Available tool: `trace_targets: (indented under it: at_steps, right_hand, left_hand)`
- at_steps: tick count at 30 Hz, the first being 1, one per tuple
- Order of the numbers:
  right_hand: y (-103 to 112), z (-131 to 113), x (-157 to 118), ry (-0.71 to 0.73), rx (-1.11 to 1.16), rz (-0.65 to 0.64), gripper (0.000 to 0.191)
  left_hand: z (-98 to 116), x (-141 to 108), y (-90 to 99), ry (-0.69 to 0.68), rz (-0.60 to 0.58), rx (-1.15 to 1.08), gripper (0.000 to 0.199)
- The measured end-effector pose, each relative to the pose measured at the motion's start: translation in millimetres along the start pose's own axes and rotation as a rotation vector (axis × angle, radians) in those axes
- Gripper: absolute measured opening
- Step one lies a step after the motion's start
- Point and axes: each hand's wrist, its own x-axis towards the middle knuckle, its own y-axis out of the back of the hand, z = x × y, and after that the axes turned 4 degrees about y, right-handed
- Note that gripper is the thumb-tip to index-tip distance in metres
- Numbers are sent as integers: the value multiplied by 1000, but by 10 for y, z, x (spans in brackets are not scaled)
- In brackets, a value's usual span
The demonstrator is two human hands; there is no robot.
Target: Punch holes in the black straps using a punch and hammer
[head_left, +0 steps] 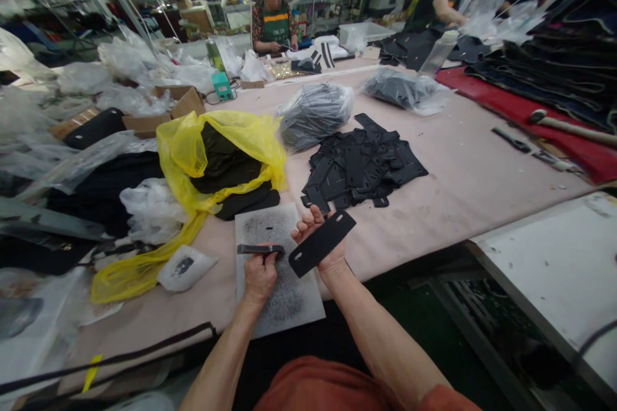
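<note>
My left hand (pixel 259 279) pinches a narrow dark piece (pixel 258 249), seen edge-on, above a speckled white board (pixel 279 308). Whether it is one thick piece or a small stack I cannot tell. Resting across the palm and fingers of my right hand (pixel 333 259) is a flat black strip (pixel 321 245) with rounded ends and a slot near each end. The fingertips curl up behind its far edge, and the thumb is hidden. A tiny dark bit (pixel 268 228) lies on the board beyond my left hand.
Beyond my right hand lies a heap of black cut pieces (pixel 361 164). A yellow plastic bag (pixel 222 122) holds more dark pieces at left. Filled clear bags (pixel 315 112) stand behind, with a hammer (pixel 573 125) at right. Co-workers (pixel 274 13) sit across the table.
</note>
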Motion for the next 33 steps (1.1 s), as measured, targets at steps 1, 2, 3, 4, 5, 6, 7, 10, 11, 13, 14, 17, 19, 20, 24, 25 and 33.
trace_targets:
  at_steps: [1,2,3,4,5,6,7,10,11,13,14,17,19,20,24,25,33]
  right_hand:
    - [1,-7,-5,-5,-6,7,43]
    - [2,-15,-9,-7,-4,6,43]
    - [2,-23,-12,-8,6,-1,43]
    - [3,-32,-14,-11,19,-10,43]
    - [4,-40,-15,-14,32,-18,43]
    - [6,-47,-16,-20,46,-24,43]
    - [9,-53,-17,-27,60,-29,43]
    - [32,-67,-20,-42,96,-34,45]
    - [44,-70,-21,-42,95,-29,45]
    - [78,-75,-21,-39,73,-12,46]
    - [98,-77,-19,-40,60,-5,46]
    - [159,-84,-10,-36,26,-10,46]
    - [189,-89,-3,-25,-10,-12,46]
    - [197,-93,-1,-20,-28,-13,46]
    - [195,-107,-4,-21,-13,-18,44]
    - [189,-110,-7,-27,11,-14,44]
    - [148,-92,-33,-49,113,-25,43]
  left_hand:
    - [-2,0,-3,-8,5,5,23]
    - [-4,1,-6,-16,8,11,23]
    - [-6,3,-9,-22,11,16,23]
    - [-8,5,-11,-27,14,21,23]
    - [-9,9,-14,-31,16,26,22]
    - [-10,12,-16,-34,18,29,22]
    - [-10,15,-17,-39,20,31,22]
    - [-4,20,-21,-50,18,36,22]
    - [-1,20,-23,-49,12,37,22]
    - [4,16,-28,-40,4,39,22]
    - [6,13,-30,-36,1,37,22]
    - [6,3,-37,-27,-11,32,22]
    - [2,-2,-38,-23,-15,30,22]
    - [1,-4,-38,-19,-17,30,22]
    - [-7,-8,-38,-5,-16,35,21]
    - [-9,-8,-38,-7,-16,36,21]
    - [-21,-4,-53,-24,6,30,21]
